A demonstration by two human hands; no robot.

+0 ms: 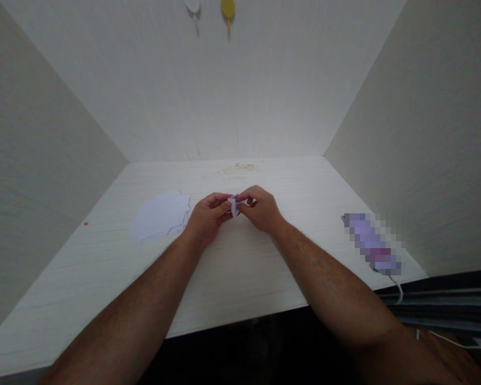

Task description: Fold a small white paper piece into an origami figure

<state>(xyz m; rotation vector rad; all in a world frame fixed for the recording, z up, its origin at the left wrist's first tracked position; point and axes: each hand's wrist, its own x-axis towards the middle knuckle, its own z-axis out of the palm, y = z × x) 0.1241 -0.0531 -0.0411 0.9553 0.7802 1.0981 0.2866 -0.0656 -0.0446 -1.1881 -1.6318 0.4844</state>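
Observation:
A small folded piece of white paper (233, 206) is held up between both hands, over the middle of the white table. My left hand (209, 216) pinches its left side with thumb and fingers. On the other side, my right hand (260, 207) is closed on the paper's right part with thumb and forefinger. The fingers cover much of the paper, so its full shape is hidden. To the left of my left hand lies a loose pile of white paper sheets (162, 214), spread flat and overlapping.
The white table (240, 278) has walls at the back and both sides. At the right lies a blurred-out device (371, 243) with a white cable (400, 293). A small red spot (86, 223) is at the left. Two hooks, white (193, 6) and yellow (228, 9), hang on the back wall.

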